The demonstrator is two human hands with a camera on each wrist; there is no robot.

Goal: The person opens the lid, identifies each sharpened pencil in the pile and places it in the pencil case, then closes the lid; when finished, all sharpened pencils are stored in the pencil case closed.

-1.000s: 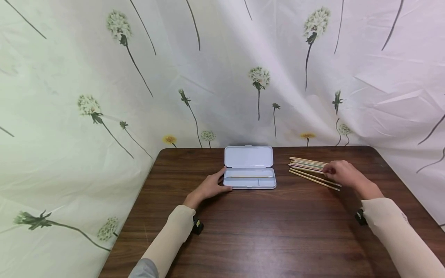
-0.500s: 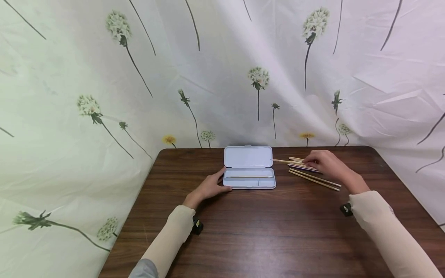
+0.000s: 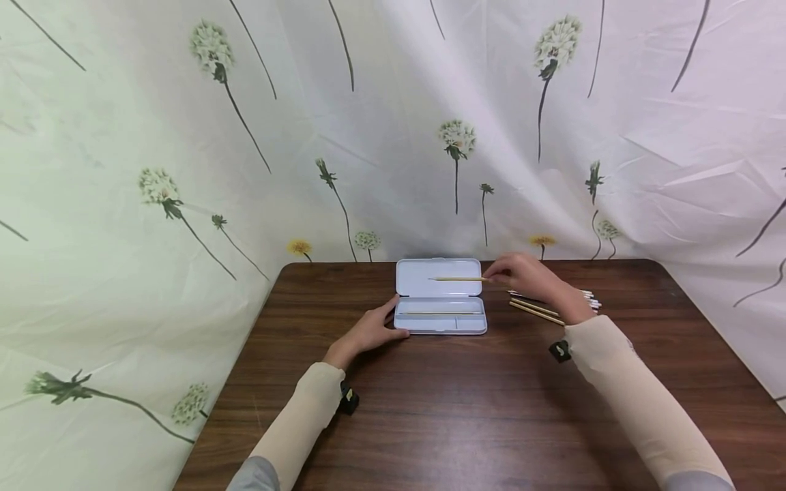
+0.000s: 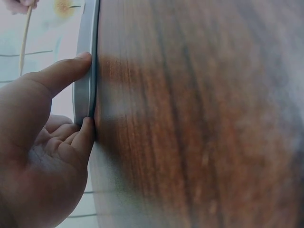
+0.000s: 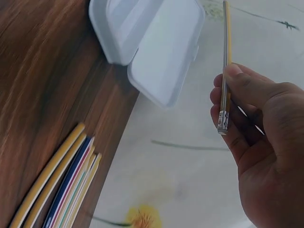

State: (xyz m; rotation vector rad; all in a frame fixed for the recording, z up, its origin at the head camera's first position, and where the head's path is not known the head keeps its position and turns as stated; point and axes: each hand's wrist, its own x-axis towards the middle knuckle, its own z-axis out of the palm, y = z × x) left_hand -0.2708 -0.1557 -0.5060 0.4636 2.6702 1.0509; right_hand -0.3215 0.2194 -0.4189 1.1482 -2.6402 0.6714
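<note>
An open white pencil case (image 3: 424, 267) stands near the back of the table, its lid tipped back. One pencil (image 3: 430, 313) lies lengthwise in its long compartment. My left hand (image 3: 368, 331) grips the case's left end; in the left wrist view the thumb presses one side and the fingers touch round the corner. With thumb and fingers, my right hand (image 3: 527, 274) pinches a yellow pencil (image 3: 456, 278) near its eraser end, the other end pointing left across the lid. Several more pencils (image 5: 71, 175) lie on the table, partly hidden by my right arm in the head view.
The brown wood-grain table (image 3: 442, 409) ends at the back against a white curtain (image 3: 393, 170) printed with dandelions. A small divider splits the front compartment of the case.
My right hand has picked a yellow pencil from the group and carried it left and up, in front of the lid. My left hand has stayed on the case.
</note>
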